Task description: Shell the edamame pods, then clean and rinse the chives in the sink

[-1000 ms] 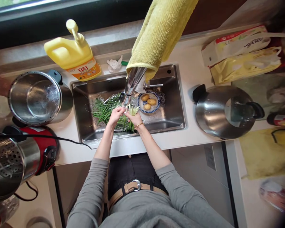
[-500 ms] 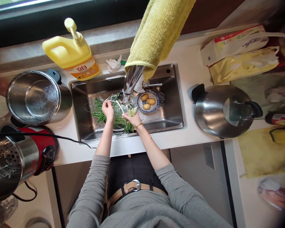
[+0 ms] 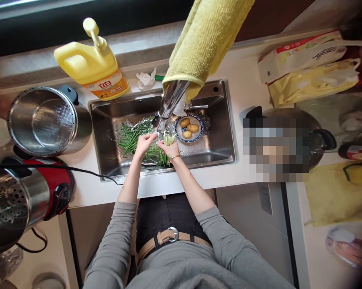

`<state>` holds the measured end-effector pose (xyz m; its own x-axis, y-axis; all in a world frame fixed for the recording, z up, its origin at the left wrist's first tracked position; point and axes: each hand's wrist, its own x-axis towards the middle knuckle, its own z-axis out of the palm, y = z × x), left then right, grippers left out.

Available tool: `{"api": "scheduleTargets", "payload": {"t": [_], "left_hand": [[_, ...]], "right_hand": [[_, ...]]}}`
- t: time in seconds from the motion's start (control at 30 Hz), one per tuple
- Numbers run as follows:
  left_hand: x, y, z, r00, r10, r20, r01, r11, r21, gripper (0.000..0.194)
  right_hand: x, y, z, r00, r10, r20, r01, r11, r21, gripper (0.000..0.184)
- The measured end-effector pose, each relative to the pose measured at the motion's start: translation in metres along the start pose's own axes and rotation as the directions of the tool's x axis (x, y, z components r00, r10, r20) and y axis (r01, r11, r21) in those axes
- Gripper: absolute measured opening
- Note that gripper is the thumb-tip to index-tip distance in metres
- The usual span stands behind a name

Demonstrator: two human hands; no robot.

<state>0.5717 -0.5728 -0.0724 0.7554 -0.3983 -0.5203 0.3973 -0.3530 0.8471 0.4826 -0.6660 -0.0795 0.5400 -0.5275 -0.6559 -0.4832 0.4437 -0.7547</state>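
Note:
In the sink (image 3: pixel 211 154) my right hand (image 3: pixel 170 150) is closed around a bunch of scallions (image 3: pixel 169 139), white ends pointing up toward the faucet. My left hand (image 3: pixel 145 143) pinches near the white end of one scallion stalk (image 3: pixel 158 137), just under the faucet spout; its fingertips almost meet my right thumb. More long green scallion leaves (image 3: pixel 132 136) lie loose to the left, partly over a metal rim. To the right of my hands, a blue-and-white plate (image 3: pixel 194 139) holds several small potatoes (image 3: pixel 185 122).
A steel faucet (image 3: pixel 173 98) wrapped in a yellow towel (image 3: pixel 205 44) overhangs the sink. Behind stands a yellow detergent jug (image 3: pixel 92 64). Left are a steel pot (image 3: pixel 48 120) and a red appliance (image 3: pixel 54 184) with a cord; right, a partly blurred lidded pot (image 3: pixel 315 124) and plastic bags (image 3: pixel 313 78).
My left hand has moved right and slightly down, from pulling at a thin white strip to the stalk end beside my right hand. My right hand keeps hold of the bunch.

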Motion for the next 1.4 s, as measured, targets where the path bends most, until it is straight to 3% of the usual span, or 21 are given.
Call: {"api": "scheduleTargets", "payload": {"t": [0.1, 0.23, 0.4, 0.57, 0.8, 0.9, 1.07, 1.2, 1.3, 1.33, 1.4], "left_hand": [[-0.007, 0.003, 0.012, 0.995, 0.030, 0.096, -0.029, 1.000, -0.008, 0.031], [-0.003, 0.000, 0.015, 0.998, 0.032, 0.061, -0.030, 0.999, -0.038, 0.042], [0.007, -0.009, 0.015, 0.999, -0.034, 0.019, 0.036, 0.993, -0.115, 0.050], [0.009, -0.006, 0.018, 0.997, 0.021, -0.078, -0.036, 0.981, -0.189, 0.048], [0.003, -0.002, 0.008, 0.992, 0.067, 0.103, -0.051, 0.987, -0.151, 0.035], [0.004, -0.003, 0.009, 0.999, 0.048, 0.024, -0.044, 0.985, -0.165, 0.036], [0.018, 0.000, 0.015, 0.971, -0.001, -0.238, -0.065, 0.961, -0.268, 0.028], [0.041, 0.005, -0.002, 0.836, -0.085, -0.541, -0.164, 0.904, -0.395, 0.026], [0.050, 0.005, -0.019, 0.758, -0.174, -0.629, -0.155, 0.888, -0.432, 0.028], [0.048, 0.004, -0.022, 0.766, -0.203, -0.610, -0.109, 0.894, -0.434, 0.030], [0.037, 0.003, -0.022, 0.845, -0.233, -0.482, 0.035, 0.923, -0.384, 0.035]], "right_hand": [[0.001, -0.001, 0.002, 1.000, -0.012, -0.028, 0.011, 0.999, -0.032, 0.031], [0.001, -0.002, 0.001, 0.999, -0.006, -0.043, 0.005, 1.000, -0.018, 0.030], [-0.001, -0.004, 0.003, 0.999, -0.025, 0.040, 0.022, 0.997, 0.071, 0.032], [0.002, -0.005, 0.006, 0.999, -0.031, 0.022, 0.029, 0.997, 0.072, 0.036], [0.004, -0.005, 0.003, 0.999, -0.033, 0.024, 0.032, 0.998, 0.048, 0.030], [-0.004, -0.003, 0.001, 0.998, -0.016, 0.053, 0.015, 0.999, 0.033, 0.029], [-0.018, 0.000, -0.006, 0.997, 0.007, 0.081, -0.009, 1.000, 0.025, 0.027], [-0.021, 0.000, -0.014, 0.994, 0.004, 0.112, -0.010, 0.999, 0.051, 0.027], [-0.021, 0.000, -0.017, 0.995, 0.003, 0.096, -0.012, 0.996, 0.091, 0.029], [-0.020, 0.001, -0.018, 0.996, 0.003, 0.089, -0.012, 0.995, 0.096, 0.029], [-0.019, 0.001, -0.017, 0.997, 0.001, 0.080, -0.009, 0.996, 0.094, 0.030]]}}
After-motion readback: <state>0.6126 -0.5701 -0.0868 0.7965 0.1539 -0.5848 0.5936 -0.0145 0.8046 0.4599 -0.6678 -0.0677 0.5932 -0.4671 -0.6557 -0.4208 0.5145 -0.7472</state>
